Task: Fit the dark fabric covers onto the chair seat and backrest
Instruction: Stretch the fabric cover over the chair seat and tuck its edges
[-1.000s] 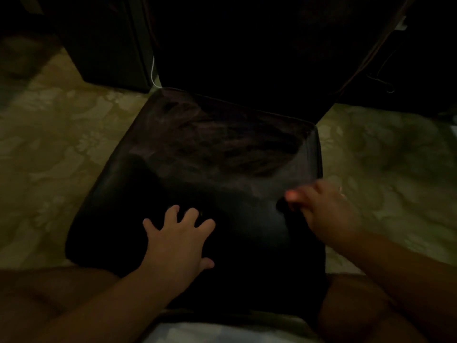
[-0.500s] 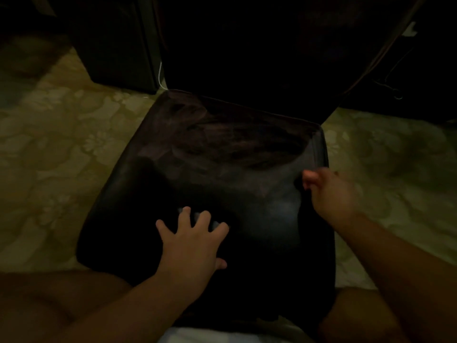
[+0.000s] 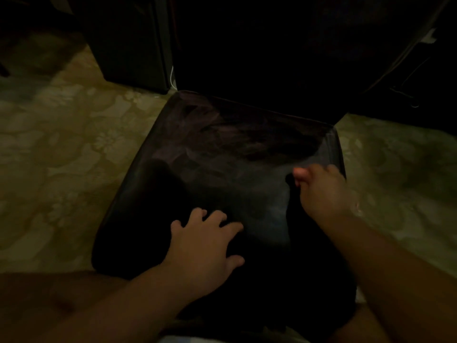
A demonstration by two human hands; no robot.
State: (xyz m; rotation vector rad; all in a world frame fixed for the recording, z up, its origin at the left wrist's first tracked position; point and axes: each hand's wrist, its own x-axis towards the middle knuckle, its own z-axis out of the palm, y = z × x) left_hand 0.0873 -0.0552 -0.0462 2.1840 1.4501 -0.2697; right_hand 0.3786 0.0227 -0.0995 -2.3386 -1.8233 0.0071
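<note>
Nearest, bare knees at the bottom edge, too dim to say more. Just beyond, left hand [image 3: 202,246] flat on the cover [image 3: 222,174], fingers spread and straight, pressing the near middle of the seat [image 3: 116,219], holding nothing. To its right, right hand [image 3: 321,191] near the seat's right edge, fingers curled; looks to be pinching a dark fold of cover, though too dim and blurred to be sure. Cover draped over the seat, wrinkled toward the back, smoother under the hands. Likely light, thin and limp, perhaps slick given its faint sheen: best taken at hems and corners and pulled taut, not from the middle. Farther back, backrest [image 3: 272,58] almost black; covered or not, cannot tell. Patterned floor [image 3: 61,144] around. No containers seen.
</note>
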